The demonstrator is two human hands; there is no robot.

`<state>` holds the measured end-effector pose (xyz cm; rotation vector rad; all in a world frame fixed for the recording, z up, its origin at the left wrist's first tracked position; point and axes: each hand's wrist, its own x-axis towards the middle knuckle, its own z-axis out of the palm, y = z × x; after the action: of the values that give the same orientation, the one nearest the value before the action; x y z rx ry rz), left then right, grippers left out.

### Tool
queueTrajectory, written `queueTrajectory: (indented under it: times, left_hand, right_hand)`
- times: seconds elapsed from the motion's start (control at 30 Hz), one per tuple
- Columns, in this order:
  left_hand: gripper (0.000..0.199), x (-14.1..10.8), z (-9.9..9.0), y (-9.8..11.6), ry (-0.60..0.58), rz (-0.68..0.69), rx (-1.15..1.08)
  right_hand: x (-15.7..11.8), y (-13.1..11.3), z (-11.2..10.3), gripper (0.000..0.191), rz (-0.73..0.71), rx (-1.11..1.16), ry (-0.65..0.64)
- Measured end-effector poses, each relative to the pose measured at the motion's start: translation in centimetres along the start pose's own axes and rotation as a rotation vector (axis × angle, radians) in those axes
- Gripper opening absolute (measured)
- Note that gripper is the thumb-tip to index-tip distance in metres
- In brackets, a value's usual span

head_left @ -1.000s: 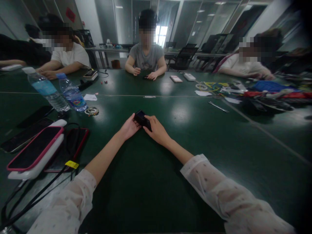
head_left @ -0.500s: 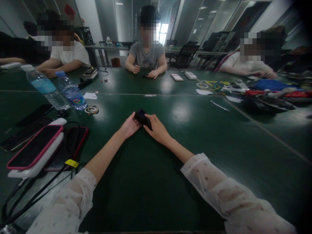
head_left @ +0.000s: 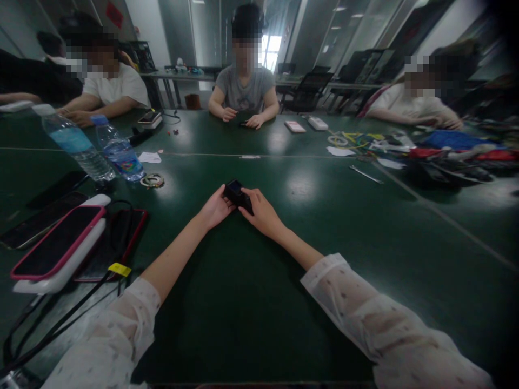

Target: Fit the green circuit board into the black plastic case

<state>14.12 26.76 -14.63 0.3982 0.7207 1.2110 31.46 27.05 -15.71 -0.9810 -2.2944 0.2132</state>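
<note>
A small black device with a little screen (head_left: 234,187) is held between my two hands over the middle of the dark green table (head_left: 251,324). My left hand (head_left: 217,207) grips its left side, with the fingers curled beneath and the thumb along the edge. My right hand (head_left: 261,212) closes round the right end, its fingers over the top and its thumb on the near side. The right fingers cover part of the device, so its exact kind is unclear.
Two water bottles (head_left: 119,151), a coil of cord (head_left: 152,180), and several phones and power banks with cables (head_left: 59,243) lie to the left. A wrench (head_left: 366,174) and a pile of cables and bags (head_left: 450,154) are at the right. Several people sit around the table.
The view has shifted very slightly. My hands keep the same hold on the black device. Across the table, the seated person's hand has moved a little.
</note>
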Motion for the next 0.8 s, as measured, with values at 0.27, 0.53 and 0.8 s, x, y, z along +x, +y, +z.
queueTrajectory:
  times: [0.27, 0.53, 0.8]
  left_hand:
    - [0.033, 0.20, -0.34, -0.08, -0.011, -0.004, 0.014]
    - [0.028, 0.43, -0.66, -0.11, -0.043, -0.002, 0.011]
    - [0.028, 0.40, -0.50, -0.11, -0.020, -0.001, -0.001]
  right_hand:
    - [-0.08, -0.17, -0.22, 0.051, 0.001, -0.003, -0.009]
    - [-0.05, -0.06, -0.15, 0.053, 0.012, 0.005, -0.023]
    - [-0.11, 0.07, -0.03, 0.053, 0.015, 0.007, -0.014]
